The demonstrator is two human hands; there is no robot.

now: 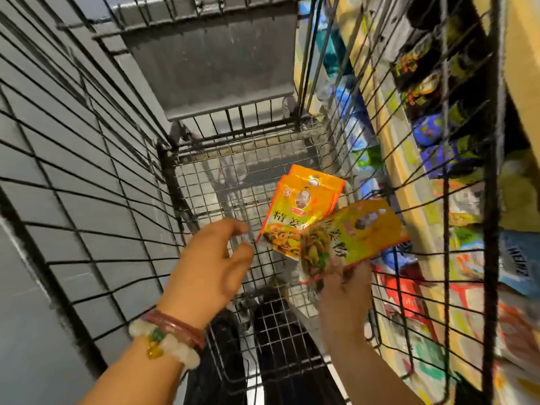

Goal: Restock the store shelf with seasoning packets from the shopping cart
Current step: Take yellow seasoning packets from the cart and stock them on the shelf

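We log one wire shopping cart beside a stocked store shelf, blurred. Our right hand grips yellow seasoning packets, perhaps three; our left hand hangs loose, holding nothing.

Shop: wire cart, stocked shelves

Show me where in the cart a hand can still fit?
The cart floor is bare mesh along its left wall and up to the far end. The left hand hovers there, open. It is crowded at the right wall, where the right hand grips packets. The shelf beyond is packed.
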